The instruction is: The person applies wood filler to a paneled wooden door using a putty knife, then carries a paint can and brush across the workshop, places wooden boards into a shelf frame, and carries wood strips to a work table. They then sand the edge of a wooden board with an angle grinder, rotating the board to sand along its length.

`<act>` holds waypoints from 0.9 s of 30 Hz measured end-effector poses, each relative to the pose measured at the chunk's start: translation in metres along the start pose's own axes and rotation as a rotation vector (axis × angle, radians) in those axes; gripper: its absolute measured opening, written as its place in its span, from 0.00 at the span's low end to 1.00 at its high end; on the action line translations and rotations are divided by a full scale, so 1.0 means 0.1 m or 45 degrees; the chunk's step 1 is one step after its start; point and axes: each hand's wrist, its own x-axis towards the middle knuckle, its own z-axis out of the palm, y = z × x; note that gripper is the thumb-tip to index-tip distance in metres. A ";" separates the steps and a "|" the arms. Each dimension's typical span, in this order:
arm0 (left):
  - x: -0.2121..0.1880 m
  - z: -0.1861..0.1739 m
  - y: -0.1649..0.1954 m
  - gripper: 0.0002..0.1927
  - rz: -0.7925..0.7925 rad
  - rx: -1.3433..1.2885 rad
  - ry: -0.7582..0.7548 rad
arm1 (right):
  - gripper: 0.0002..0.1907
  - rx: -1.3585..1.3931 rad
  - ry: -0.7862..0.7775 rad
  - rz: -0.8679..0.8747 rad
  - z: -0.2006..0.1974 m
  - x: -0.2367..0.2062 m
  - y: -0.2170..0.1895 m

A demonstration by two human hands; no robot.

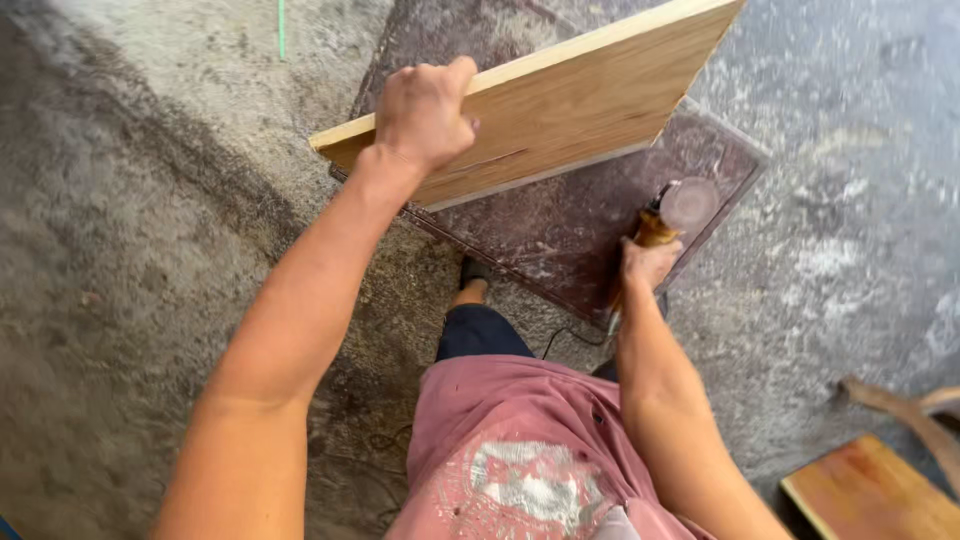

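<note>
Floor [150,230] here is rough grey concrete, dusty all over (pale sawdust patches on the right side). A dark reddish slab [570,235] lies flat on it, and a smaller orange-brown wood board [865,495] sits on the floor at the bottom right corner.

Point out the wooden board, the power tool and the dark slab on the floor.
wooden board [580,100], head view, middle of its broad face.
power tool [683,205], head view, its round disc end.
dark slab [560,235], head view, bare surface below the board.
</note>
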 end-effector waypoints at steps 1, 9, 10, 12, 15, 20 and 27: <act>0.00 0.02 0.00 0.06 0.001 0.003 -0.041 | 0.48 -0.025 0.005 0.072 0.07 0.03 0.03; -0.34 0.00 0.43 0.10 0.245 -0.034 0.250 | 0.43 -0.016 0.021 0.069 0.07 0.04 0.18; -0.40 0.00 0.47 0.10 0.264 -0.056 0.263 | 0.42 -0.014 0.010 0.051 0.03 0.04 0.19; -0.52 -0.01 0.53 0.09 0.295 -0.105 0.271 | 0.39 -0.082 -0.040 0.058 -0.08 0.03 0.22; -0.70 0.01 0.64 0.06 0.443 -0.087 0.300 | 0.36 -0.100 -0.099 0.039 -0.31 -0.08 0.38; -1.24 0.17 0.85 0.08 0.682 0.120 0.067 | 0.38 0.337 0.096 -0.168 -0.94 -0.64 1.16; -2.25 1.34 0.36 0.35 0.906 0.640 -0.185 | 0.30 0.924 0.082 -0.110 -1.81 -2.02 2.28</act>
